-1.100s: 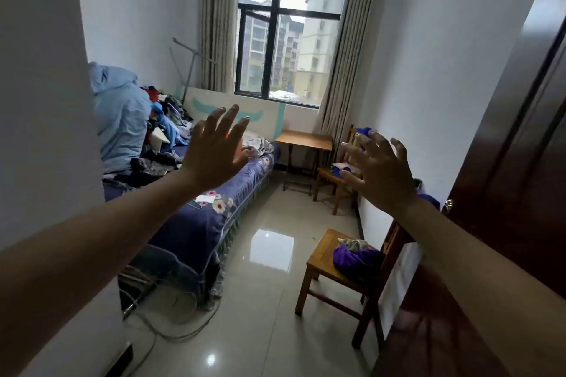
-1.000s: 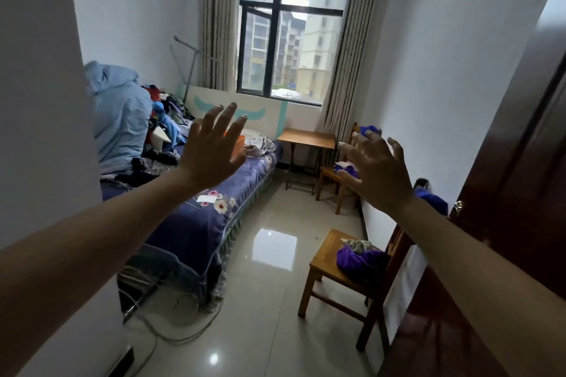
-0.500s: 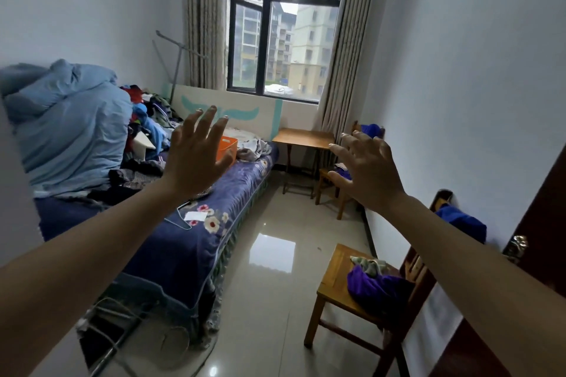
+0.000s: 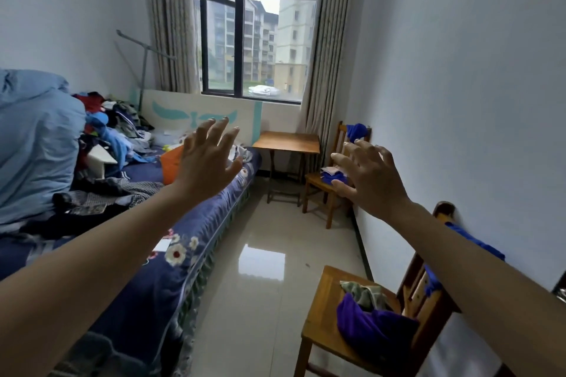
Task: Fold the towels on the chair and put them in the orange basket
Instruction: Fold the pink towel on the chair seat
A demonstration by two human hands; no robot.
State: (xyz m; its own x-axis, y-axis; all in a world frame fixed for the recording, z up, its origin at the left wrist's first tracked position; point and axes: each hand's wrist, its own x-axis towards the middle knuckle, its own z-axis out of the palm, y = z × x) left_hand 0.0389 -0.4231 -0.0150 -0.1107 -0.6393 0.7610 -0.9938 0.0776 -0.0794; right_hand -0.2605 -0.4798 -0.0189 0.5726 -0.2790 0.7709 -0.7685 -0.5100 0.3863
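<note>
My left grip [image 4: 208, 162] and right grip [image 4: 373, 180] hang released, fingers spread, holding nothing. A crumpled purple towel [image 4: 375, 329] and a patterned green towel [image 4: 364, 294] lie at the back edge of the wooden chair [image 4: 321, 311]; a blue towel [image 4: 473, 239] drapes its backrest. The orange basket [image 4: 171, 164] sits on the bed [image 4: 159, 291], partly behind my left grip.
</note>
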